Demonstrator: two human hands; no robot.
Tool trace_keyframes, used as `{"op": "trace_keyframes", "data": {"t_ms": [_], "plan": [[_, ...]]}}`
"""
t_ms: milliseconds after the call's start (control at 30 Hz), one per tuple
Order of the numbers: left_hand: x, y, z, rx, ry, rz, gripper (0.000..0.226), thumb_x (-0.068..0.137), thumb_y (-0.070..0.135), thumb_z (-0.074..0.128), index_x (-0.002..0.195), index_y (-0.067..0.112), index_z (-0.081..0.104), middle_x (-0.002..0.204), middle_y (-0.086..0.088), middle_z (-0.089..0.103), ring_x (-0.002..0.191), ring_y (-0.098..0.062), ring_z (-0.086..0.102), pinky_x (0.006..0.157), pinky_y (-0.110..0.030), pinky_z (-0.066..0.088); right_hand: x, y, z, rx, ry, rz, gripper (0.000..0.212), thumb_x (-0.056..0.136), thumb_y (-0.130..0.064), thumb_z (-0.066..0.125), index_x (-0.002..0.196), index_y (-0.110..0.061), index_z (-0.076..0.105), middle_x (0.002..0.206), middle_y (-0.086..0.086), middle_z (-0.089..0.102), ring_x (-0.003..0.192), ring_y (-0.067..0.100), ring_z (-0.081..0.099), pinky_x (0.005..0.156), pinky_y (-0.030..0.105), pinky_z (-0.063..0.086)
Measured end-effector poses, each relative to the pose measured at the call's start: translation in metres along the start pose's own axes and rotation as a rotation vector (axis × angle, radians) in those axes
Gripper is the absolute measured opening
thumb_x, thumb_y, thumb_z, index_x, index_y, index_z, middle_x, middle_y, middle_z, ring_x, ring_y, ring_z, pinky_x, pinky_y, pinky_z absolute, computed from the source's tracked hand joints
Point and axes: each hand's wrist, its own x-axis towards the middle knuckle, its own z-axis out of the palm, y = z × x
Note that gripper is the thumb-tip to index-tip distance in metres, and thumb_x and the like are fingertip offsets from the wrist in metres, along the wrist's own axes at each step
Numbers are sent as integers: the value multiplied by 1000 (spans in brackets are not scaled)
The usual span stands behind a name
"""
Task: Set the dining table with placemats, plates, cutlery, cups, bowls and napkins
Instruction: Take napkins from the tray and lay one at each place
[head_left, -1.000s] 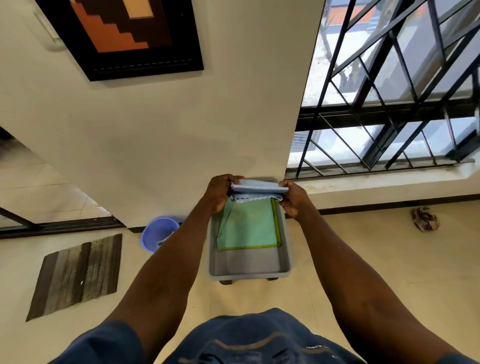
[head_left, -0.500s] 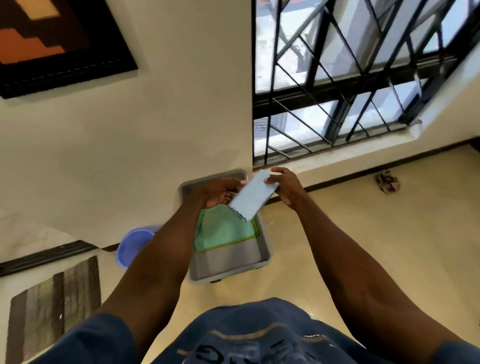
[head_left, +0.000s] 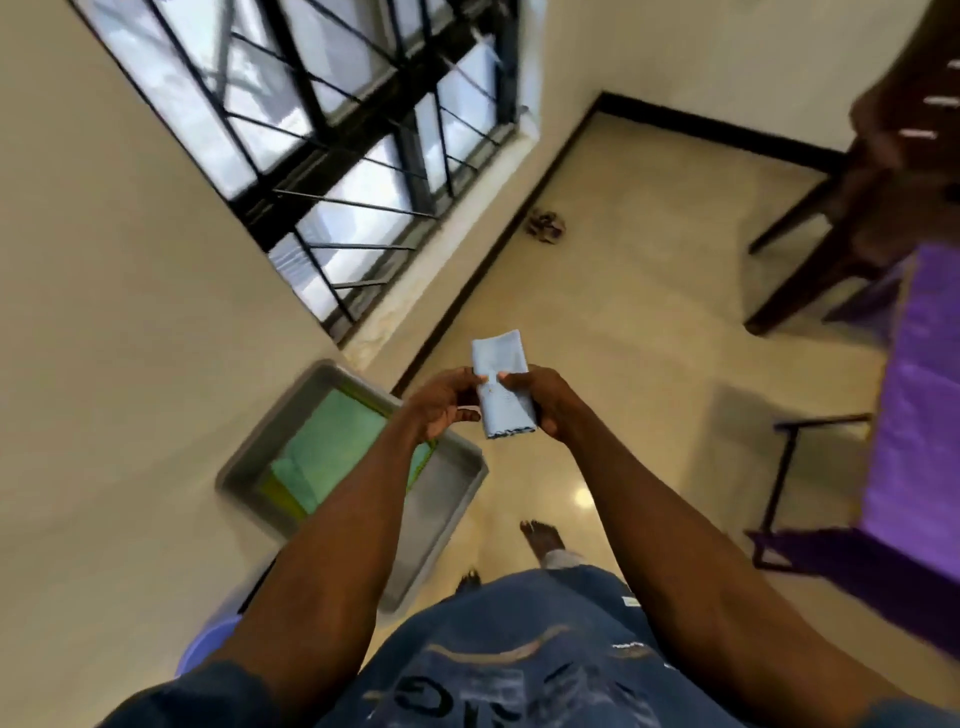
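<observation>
pale blue folded napkin (head_left: 501, 387) pinched in the grip of left hand (head_left: 444, 405) and right hand (head_left: 545, 397), above floor

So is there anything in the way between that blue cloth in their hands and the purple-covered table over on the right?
Nothing visible on the floor between them. Both the left hand and the right hand grip the folded blue napkin. The floor toward the purple-covered table is bare; a dark chair stands beyond, beside the table.
</observation>
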Motion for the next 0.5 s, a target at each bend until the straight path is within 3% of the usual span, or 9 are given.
{"op": "trace_keyframes", "data": {"t_ms": [67, 233, 400, 500], "plan": [[8, -17, 20, 33, -30, -18, 46, 85, 38, 68, 117, 5, 67, 108, -13, 72, 95, -26, 69, 79, -39, 56, -20, 25, -15, 20, 62, -32, 36, 85, -11, 71, 117, 4, 62, 115, 22, 67, 102, 37, 65, 95, 52, 50], [16, -51, 74, 120, -27, 4, 26, 93, 29, 65, 112, 11, 68, 107, -9, 72, 97, -25, 68, 75, -35, 56, -73, 85, -46, 133, 174, -29, 59, 76, -28, 78, 125, 0, 61, 121, 20, 66, 113, 39, 63, 100, 53, 49], [17, -72, 126, 191, -202, -76, 30, 92, 28, 65, 116, 10, 67, 112, -10, 72, 101, -27, 67, 87, -40, 54, -125, 126, -84, 282, 343, -68, 21, 91, -16, 66, 109, -5, 63, 109, 14, 69, 91, 26, 67, 81, 39, 54], [11, -81, 170, 225, -304, -113, 27, 93, 25, 64, 116, 11, 65, 109, -8, 71, 98, -22, 68, 82, -35, 55, -156, 141, -113, 402, 402, -120, 39, 86, -20, 72, 118, -1, 61, 116, 17, 68, 102, 33, 66, 87, 43, 54]]}}
